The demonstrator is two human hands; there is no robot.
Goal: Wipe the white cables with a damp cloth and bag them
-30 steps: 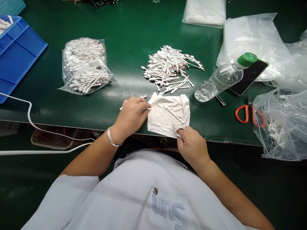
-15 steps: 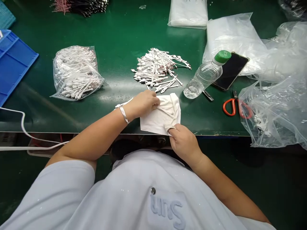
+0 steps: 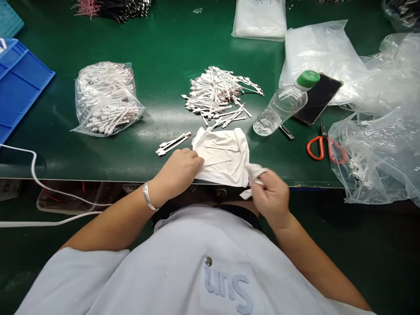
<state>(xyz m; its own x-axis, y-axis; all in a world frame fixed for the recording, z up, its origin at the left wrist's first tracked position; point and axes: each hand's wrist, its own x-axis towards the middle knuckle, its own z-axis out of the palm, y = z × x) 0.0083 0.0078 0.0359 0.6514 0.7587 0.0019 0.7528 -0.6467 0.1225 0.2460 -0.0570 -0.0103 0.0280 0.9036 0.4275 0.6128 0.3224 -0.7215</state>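
A white cloth (image 3: 226, 168) lies at the front edge of the green table, with a thin white cable piece (image 3: 222, 148) on it. My left hand (image 3: 180, 170) has its fingers pressed together at the cloth's left edge; what they pinch there is too small to make out. Bunched white cloth is gripped in my right hand (image 3: 271, 192), just past the right side of the flat part. A few white connector cables (image 3: 172, 144) rest to the left of the cloth. Behind it is a loose pile of such cables (image 3: 213, 94).
A clear bag of cables (image 3: 106, 98) and a blue crate (image 3: 21, 83) are at the left. To the right are a tilted bottle (image 3: 278, 107), a phone (image 3: 318, 98), red-handled cutters (image 3: 316, 148) and plastic bags (image 3: 380, 153). A white cord (image 3: 33, 164) hangs at the left edge.
My left hand has moved left and toward me, off the cloth's middle, uncovering the small cables beside it. My right hand has moved right, pulling bunched cloth with it.
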